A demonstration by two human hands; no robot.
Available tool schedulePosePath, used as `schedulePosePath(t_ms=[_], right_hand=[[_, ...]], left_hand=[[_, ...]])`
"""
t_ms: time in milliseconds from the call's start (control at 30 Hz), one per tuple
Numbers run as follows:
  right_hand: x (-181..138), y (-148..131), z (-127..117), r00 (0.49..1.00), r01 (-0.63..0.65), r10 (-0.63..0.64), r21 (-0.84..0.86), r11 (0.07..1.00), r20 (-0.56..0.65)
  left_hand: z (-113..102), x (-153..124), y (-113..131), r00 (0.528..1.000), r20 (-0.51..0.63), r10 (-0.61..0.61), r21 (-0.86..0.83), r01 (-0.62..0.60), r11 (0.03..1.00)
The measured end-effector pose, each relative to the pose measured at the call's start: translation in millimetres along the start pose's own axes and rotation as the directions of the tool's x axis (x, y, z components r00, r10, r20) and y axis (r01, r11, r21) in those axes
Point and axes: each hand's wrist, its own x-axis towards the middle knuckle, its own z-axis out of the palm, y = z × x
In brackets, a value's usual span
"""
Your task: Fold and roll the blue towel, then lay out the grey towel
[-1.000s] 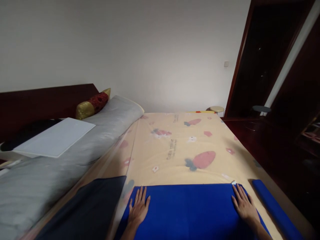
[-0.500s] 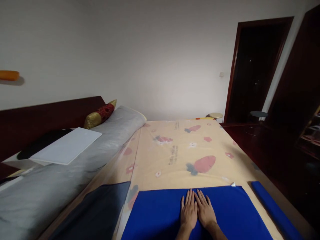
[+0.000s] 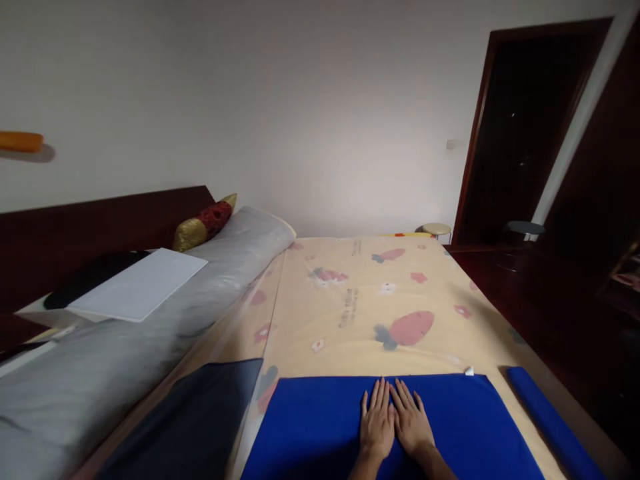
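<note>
Left hand (image 3: 377, 425): flat, palm down, fingers straight and close together, grasping nothing, pressed on the blue cloth (image 3: 310, 433). Right hand (image 3: 412, 423): likewise flat and released, palm down on the same cloth, its inner edge touching the left hand so that the two lie side by side near the middle of the cloth's far edge. Blue cloth: a smooth rectangle spread flat on the bed at the near end, its far edge straight; a small white tag (image 3: 469, 371) shows at its far right corner. Blue roll (image 3: 547, 417): a narrow length of the same blue fabric, lying apart from the cloth along the bed's right edge. Dark cloth (image 3: 190, 420): a dark grey sheet lying flat just to the left of the blue cloth, not touching it as far as can be told. Bedsheet (image 3: 360, 300): pale yellow with a strawberry and flower print, covering the bed beneath all three. Grey bolster (image 3: 165, 320): a long grey cushion running along the bed's left side, with a white board (image 3: 137, 292) resting on it and a red and gold pillow (image 3: 204, 221) at its far end against the dark headboard (image 3: 100, 227). Round stool (image 3: 436, 229): beyond the bed's far corner, beside a dark doorway (image 3: 525, 127).
</note>
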Motion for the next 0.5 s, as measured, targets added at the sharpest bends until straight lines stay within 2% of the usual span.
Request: schedulePosePath(t_ms=[33, 100, 133, 200, 267, 300, 367, 500], right_hand=[[-2, 13, -5, 0.999, 0.031, -0.031, 0.005, 1.0, 0.019], [-12, 56, -18, 0.999, 0.031, -0.031, -0.011, 0.999, 0.022], [-21, 84, -23, 0.999, -0.053, 0.053, -0.04, 0.998, -0.011], [-42, 147, -29, 0.956, -0.26, 0.245, -0.082, 0.962, -0.162], [-64, 201, -27, 0.923, -0.322, 0.292, -0.087, 0.943, -0.249], [-72, 220, -25, 0.916, -0.322, 0.283, -0.101, 0.941, -0.285], [-83, 239, -19, 0.909, -0.319, 0.262, -0.135, 0.938, -0.324], [-84, 231, -19, 0.904, -0.323, 0.241, -0.196, 0.926, -0.352]], left_hand=[[-7, -1, -9, 1.0, 0.02, 0.007, 0.001, -0.007, 1.0], [-27, -10, -40, 0.999, 0.043, -0.025, 0.038, 0.023, 0.999], [-38, -18, -63, 0.994, 0.036, -0.105, 0.082, 0.102, 0.991], [-59, -37, -115, 0.948, -0.03, -0.317, 0.185, 0.317, 0.93], [-72, -55, -164, 0.88, -0.093, -0.466, 0.248, 0.474, 0.845], [-75, -63, -183, 0.857, -0.141, -0.496, 0.269, 0.515, 0.813], [-75, -72, -203, 0.836, -0.205, -0.508, 0.307, 0.548, 0.778], [-74, -72, -200, 0.842, -0.232, -0.487, 0.349, 0.539, 0.767]])
